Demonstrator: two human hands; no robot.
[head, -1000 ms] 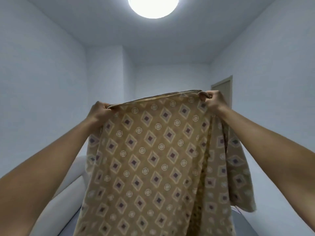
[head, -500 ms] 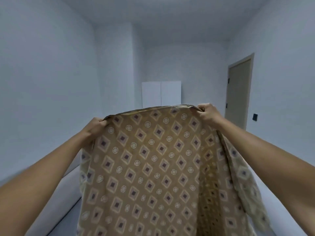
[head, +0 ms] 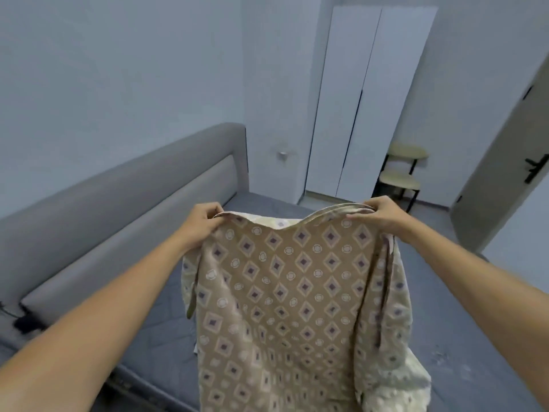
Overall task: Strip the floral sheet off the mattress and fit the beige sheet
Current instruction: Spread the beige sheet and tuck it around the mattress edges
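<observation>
Both hands, left hand [head: 199,222] and right hand [head: 378,215], pinching top hem of beige sheet [head: 291,295] over bare mattress [head: 166,319]. Risk: folded layers stay bunched, sheet lands crooked.

Two bare forearms reach into view from the near edge, uncovered as far as the frame shows, with no sleeve visible on either; the bare left hand [head: 203,220] and the bare right hand [head: 378,214] carry no glove, ring or watch
</observation>
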